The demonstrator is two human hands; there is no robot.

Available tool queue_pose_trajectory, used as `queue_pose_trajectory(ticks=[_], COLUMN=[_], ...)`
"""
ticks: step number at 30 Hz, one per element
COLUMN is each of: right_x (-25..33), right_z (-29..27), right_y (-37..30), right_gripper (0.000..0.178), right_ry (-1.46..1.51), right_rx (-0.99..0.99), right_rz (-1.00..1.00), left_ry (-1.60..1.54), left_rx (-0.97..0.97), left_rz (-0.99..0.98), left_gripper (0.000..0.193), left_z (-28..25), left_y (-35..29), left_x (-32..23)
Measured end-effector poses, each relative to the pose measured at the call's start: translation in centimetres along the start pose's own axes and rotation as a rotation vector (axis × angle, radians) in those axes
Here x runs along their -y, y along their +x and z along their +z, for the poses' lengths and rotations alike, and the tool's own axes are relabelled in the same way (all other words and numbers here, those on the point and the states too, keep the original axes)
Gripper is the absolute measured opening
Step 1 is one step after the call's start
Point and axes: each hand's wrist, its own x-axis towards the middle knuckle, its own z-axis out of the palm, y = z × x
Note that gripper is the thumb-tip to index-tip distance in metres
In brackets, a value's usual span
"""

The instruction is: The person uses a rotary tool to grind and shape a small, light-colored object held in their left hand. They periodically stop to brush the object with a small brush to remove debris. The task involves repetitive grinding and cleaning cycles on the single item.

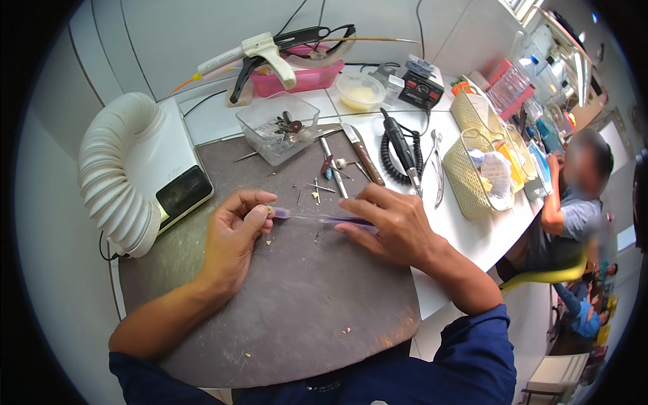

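Observation:
My left hand [237,229] is closed, thumb against fingers, on a small yellowish piece [270,210]. A short purple bit [281,213] sticks out from it toward the right. My right hand [395,221] has thumb and fingers around a thin purple strip [345,221], part of it hidden by the hand. Between the two hands runs a faint clear stretch, too thin to make out. Both hands are over the grey work mat [297,304]. Just beyond them lie small metal bits [322,188] and yellowish crumbs.
A clear bin [278,128] of small tools, a knife [362,154] and a black rotary handpiece [401,148] lie beyond my hands. At left stands a white box with a ribbed hose [108,162]. Woven baskets [472,182] stand at right, near a seated person [560,202].

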Motion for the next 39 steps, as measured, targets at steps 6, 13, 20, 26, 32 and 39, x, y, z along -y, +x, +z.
queue_pose_trajectory(ticks=[6,13,20,26,32,39], right_x=[-6.0,-7.9,-7.6,-0.4,3.2,1.9], right_z=[-1.9,-2.3,-2.6,-1.2,1.0,1.7], right_y=[0.4,-0.7,1.1,2.1,2.0,-0.1], right_gripper=[0.038,0.059,0.047,0.022,0.031,0.018], right_ry=[-0.219,-0.288,0.868,1.467,1.276,1.031], right_rx=[-0.189,0.14,-0.326,-0.275,-0.089,0.014], right_rz=[0.495,0.767,0.941,0.636,0.399,0.282], left_ry=[0.063,0.199,0.174,0.02,-0.036,0.028], left_rx=[0.059,0.082,0.032,-0.013,-0.052,0.008], left_rz=[0.047,0.137,0.146,0.014,-0.011,-0.033], left_gripper=[0.015,0.013,0.015,0.019,0.018,0.017], left_z=[-0.1,0.5,2.6,4.1,3.6,3.4], left_y=[-0.5,-0.8,-2.8,-3.2,-2.5,-2.4], left_x=[0.1,0.3,-0.6,0.1,1.2,1.4])
